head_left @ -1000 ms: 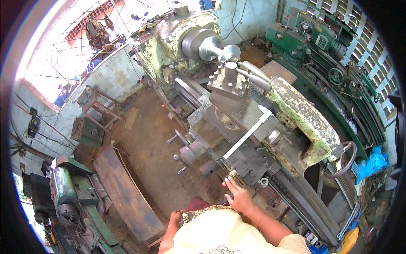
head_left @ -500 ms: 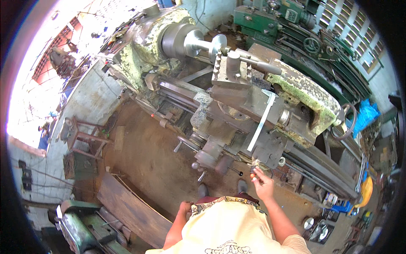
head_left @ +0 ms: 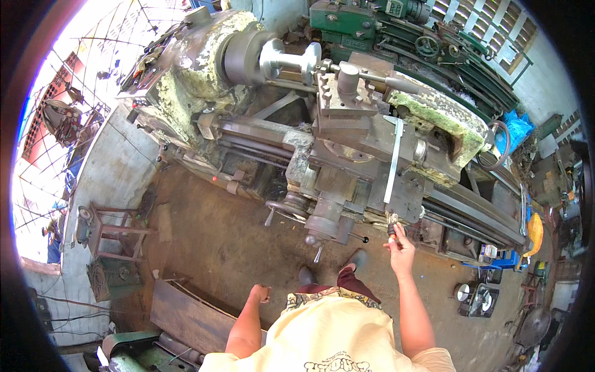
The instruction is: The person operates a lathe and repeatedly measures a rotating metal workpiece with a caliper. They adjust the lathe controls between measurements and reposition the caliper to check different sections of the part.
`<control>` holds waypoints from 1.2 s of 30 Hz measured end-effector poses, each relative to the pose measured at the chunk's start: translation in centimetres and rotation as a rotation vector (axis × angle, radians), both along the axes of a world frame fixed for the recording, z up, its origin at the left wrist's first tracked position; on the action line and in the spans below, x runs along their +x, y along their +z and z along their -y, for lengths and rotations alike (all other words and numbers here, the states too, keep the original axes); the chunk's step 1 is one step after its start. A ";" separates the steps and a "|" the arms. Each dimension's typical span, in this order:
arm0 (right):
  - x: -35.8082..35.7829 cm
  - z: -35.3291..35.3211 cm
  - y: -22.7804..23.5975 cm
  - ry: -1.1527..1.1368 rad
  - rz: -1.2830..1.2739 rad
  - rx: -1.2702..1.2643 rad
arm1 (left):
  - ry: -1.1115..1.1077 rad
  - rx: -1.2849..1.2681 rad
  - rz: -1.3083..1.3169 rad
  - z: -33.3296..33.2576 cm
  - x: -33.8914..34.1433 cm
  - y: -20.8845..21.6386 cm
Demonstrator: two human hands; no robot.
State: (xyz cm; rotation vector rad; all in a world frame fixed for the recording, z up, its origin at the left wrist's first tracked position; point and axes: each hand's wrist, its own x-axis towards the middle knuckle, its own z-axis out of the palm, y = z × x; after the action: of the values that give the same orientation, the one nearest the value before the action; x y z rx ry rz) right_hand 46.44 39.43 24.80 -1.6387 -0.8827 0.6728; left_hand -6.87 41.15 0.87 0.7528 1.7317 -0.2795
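My right hand is closed at the front edge of the lathe carriage. Its fingers pinch a small dark and orange piece, perhaps a knob; its kind is unclear. Away from the machine, my left hand hangs low with curled fingers and nothing visible in it. On the cross slide lies a silvery caliper, beyond my right hand. A shiny spool-shaped metal workpiece sits in the lathe chuck, with the square tool post close to its right.
Handwheels and a lever stick out from the carriage front toward me. Behind stands a green lathe. A wooden board and another green machine are at lower left. Trays with metal parts sit on the floor at right.
My view has shifted, with the lathe carriage now further right in it. My left hand has moved out from beside my waist. The right hand keeps its pinch on the dark and orange piece.
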 end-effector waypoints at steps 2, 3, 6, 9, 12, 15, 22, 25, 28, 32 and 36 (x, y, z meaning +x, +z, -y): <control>-0.1 -0.1 0.1 -0.008 -0.039 0.017 | -0.136 0.036 0.042 0.3 -0.3 -1.7; -0.2 0.0 0.2 -0.030 -0.044 -0.013 | -0.406 0.101 0.100 0.7 -0.3 -2.5; -0.8 -0.1 0.5 -0.084 -0.153 -0.019 | -0.390 0.062 0.180 1.7 1.0 -4.2; -2.5 0.0 0.4 -0.149 -0.080 0.111 | -0.851 0.070 0.132 2.2 2.6 -4.2; -4.5 0.8 -0.4 -0.113 0.422 0.229 | -0.587 0.074 0.096 2.8 3.4 -2.8; -4.7 1.4 -2.6 0.163 0.366 -0.072 | 0.023 0.101 0.086 3.4 3.4 -1.1; -0.1 -2.0 -18.0 -0.073 -0.801 -0.705 | 0.374 0.136 0.104 3.4 5.5 2.5; 1.2 -3.2 -23.9 -0.432 -1.187 -0.589 | 0.259 0.378 0.011 1.6 8.3 5.5; 0.8 -4.5 -27.2 -0.569 -1.466 -0.320 | 0.357 0.610 -0.073 -2.4 12.0 9.4; 0.6 -4.2 -29.7 -0.847 -1.721 -0.225 | 0.595 0.862 0.125 -9.6 16.5 15.3; 2.2 -2.2 -32.9 -0.655 -1.687 -0.089 | 0.573 0.901 0.205 -15.6 19.5 19.9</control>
State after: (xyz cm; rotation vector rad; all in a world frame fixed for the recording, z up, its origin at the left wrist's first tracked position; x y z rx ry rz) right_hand 48.67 41.60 -8.10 -0.7811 0.8588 1.2205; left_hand 12.61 56.75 20.77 0.8194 1.7613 0.9943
